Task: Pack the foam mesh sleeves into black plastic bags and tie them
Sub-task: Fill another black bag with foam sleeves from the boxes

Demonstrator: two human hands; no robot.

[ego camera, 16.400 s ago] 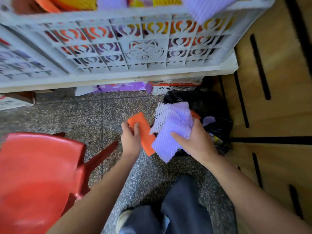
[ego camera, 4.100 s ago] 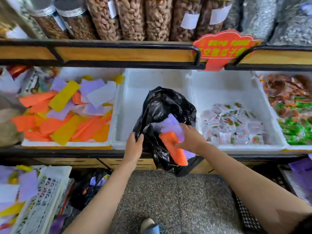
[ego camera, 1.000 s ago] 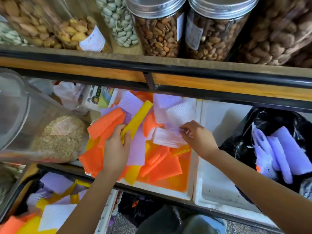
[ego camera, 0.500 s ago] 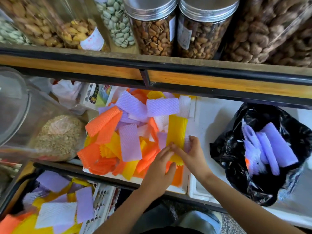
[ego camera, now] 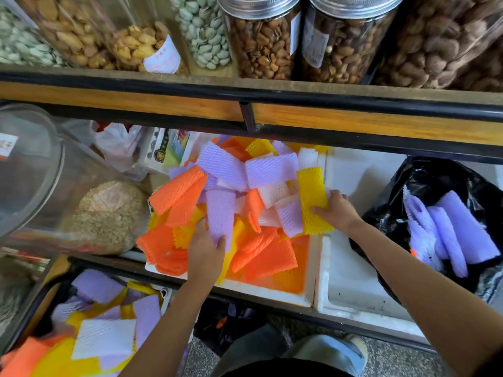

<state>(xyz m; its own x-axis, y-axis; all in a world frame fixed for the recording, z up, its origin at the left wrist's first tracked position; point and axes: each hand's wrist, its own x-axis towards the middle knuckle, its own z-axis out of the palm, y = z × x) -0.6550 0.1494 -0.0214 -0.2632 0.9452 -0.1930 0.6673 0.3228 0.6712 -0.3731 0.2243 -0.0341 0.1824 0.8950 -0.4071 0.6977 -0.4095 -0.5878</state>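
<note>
Left grip (ego camera: 206, 248) is pinching a flat purple sleeve (ego camera: 220, 210); right grip (ego camera: 337, 210) is clutching a netted yellow sleeve (ego camera: 311, 194)

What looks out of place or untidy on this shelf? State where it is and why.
The foam mesh sleeves lie in a jumbled heap in the white tray, and orange sleeves hang over its front left corner. To the left, a big clear jar seems to lie on its side, grain heaped inside.

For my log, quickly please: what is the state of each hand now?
Left hand: grips a purple foam mesh sleeve.
Right hand: grips a yellow foam mesh sleeve.
</note>
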